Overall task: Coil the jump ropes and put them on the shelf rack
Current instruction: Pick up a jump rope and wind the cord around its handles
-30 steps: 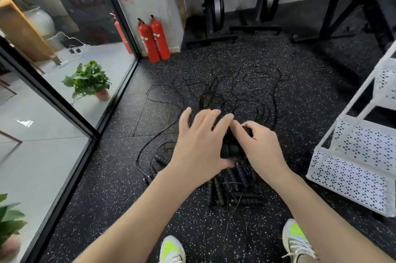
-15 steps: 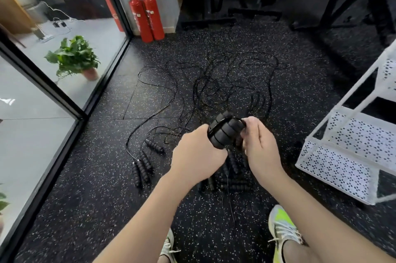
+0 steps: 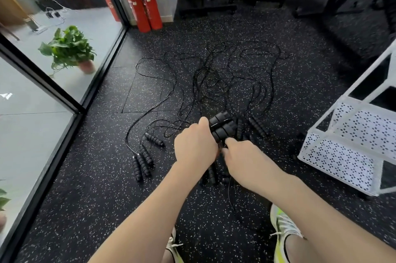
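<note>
The left hand grips a pair of ribbed black foam handles, the right hand pinches near them, tangled black ropes lie uncoiled, and the white perforated shelf rack looks unfilled.

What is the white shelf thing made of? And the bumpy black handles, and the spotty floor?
The white shelf rack looks like painted sheet metal: thin, stiff panels punched with small holes. The jump rope handles gripped by the left hand look like matte black foam or rubber, ribbed into segments; which one can't be told. The floor looks like rubber gym matting: dull black with pale flecks and tile seams.
</note>
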Motion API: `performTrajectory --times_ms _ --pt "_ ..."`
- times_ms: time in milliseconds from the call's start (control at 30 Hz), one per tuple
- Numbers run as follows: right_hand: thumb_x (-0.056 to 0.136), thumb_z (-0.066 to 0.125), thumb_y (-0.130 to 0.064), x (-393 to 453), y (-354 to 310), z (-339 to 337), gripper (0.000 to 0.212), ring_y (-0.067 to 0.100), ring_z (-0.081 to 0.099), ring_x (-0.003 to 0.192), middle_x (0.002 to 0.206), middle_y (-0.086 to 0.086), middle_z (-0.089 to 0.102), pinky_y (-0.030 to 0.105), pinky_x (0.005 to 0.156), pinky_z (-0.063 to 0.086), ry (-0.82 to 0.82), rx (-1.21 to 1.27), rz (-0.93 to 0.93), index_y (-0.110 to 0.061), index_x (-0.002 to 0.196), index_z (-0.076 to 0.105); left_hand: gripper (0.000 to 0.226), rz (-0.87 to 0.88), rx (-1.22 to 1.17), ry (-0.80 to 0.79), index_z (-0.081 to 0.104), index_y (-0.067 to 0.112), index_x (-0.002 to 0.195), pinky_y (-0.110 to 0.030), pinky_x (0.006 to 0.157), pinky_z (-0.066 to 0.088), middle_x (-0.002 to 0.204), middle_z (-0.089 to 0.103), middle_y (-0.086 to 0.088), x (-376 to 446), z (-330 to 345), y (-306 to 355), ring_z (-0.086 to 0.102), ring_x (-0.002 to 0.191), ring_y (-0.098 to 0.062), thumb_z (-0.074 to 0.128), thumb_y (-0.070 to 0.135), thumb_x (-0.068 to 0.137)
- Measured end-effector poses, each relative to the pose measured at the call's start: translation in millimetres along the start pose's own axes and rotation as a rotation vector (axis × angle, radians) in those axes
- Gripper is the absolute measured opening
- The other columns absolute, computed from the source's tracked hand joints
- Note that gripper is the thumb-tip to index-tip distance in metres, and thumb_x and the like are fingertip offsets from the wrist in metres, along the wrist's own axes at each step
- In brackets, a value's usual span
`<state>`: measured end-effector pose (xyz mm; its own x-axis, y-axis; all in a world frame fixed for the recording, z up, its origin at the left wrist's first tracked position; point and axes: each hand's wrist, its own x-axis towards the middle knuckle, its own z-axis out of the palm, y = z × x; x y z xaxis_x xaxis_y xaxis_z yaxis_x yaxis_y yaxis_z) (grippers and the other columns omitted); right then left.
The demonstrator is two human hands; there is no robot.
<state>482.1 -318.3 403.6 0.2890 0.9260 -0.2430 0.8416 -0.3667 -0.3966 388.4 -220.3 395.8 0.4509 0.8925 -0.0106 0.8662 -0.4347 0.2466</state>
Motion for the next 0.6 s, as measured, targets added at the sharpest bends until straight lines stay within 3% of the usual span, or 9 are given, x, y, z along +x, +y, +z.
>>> performTrajectory --times_ms 133,267,433,600 --pt "0.104 0.047 -0.043 0 12 -7 0.028 0.026 0.061 0.080 0.076 -0.004 0.053 0.034 0.067 0.041 0.092 -0.011 -0.131 -0.022 0.088 0.057 0.025 0.136 0.114 -0.026 0.038 0.023 0.099 -0.036 0.068 0.035 0.103 0.065 -0.002 -6 11 -8 0.065 0.095 -0.031 0.060 0.031 0.090" --pt "0.081 0.076 -0.053 4 24 -28 0.028 0.004 0.059 0.066 0.066 -0.012 0.064 0.031 0.069 0.051 0.109 0.171 -0.171 -0.029 0.074 0.064 0.029 0.247 0.147 -0.061 0.035 0.025 0.097 -0.037 0.072 0.032 0.101 0.063 0.001 -15 19 -10 0.062 0.098 -0.029 0.062 0.030 0.088" --pt "0.062 0.091 -0.050 9 42 -53 0.032 0.003 0.054 0.062 0.070 -0.009 0.065 0.019 0.061 0.044 0.096 0.345 -0.143 -0.030 0.067 0.066 0.027 0.339 0.194 -0.028 0.037 0.027 0.096 -0.036 0.072 0.029 0.097 0.062 0.004 -19 17 -14 0.060 0.095 -0.025 0.061 0.022 0.087" --pt "0.064 0.093 -0.041 13 41 -52 0.030 0.000 0.046 0.052 0.061 -0.012 0.062 0.015 0.053 0.039 0.052 0.489 -0.188 -0.025 0.067 0.068 0.028 0.405 0.195 0.004 0.032 0.028 0.095 -0.036 0.072 0.030 0.098 0.061 0.004 -26 10 -11 0.059 0.096 -0.024 0.059 0.023 0.088"
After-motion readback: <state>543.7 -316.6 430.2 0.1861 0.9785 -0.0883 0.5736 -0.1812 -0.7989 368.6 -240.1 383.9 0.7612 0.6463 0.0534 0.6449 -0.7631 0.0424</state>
